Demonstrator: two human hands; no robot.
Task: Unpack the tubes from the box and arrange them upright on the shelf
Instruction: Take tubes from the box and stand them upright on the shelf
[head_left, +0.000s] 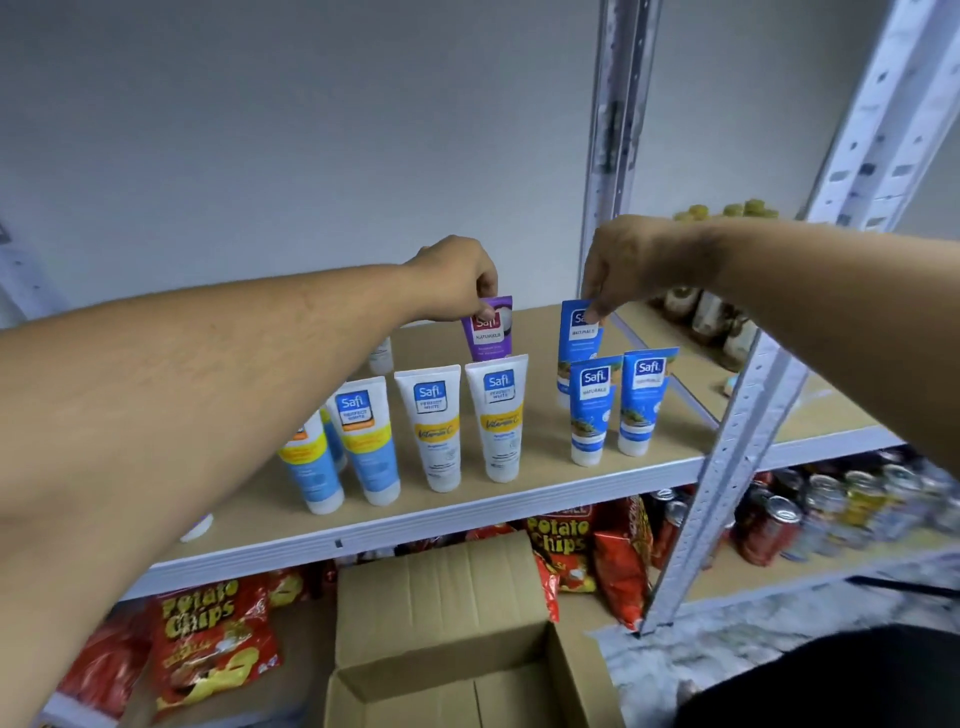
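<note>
my left hand pinches the purple tube by its top; my right hand pinches a blue tube, both upright on the shelf.

Upright cap-down tubes on the shelf — purple tube and blue tube at back — open cardboard box below.

Both hands reach forward, fingertips pinched.

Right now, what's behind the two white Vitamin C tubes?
A purple tube, pinched at its top by the left hand. Its lower half is hidden behind the white tubes.
</note>
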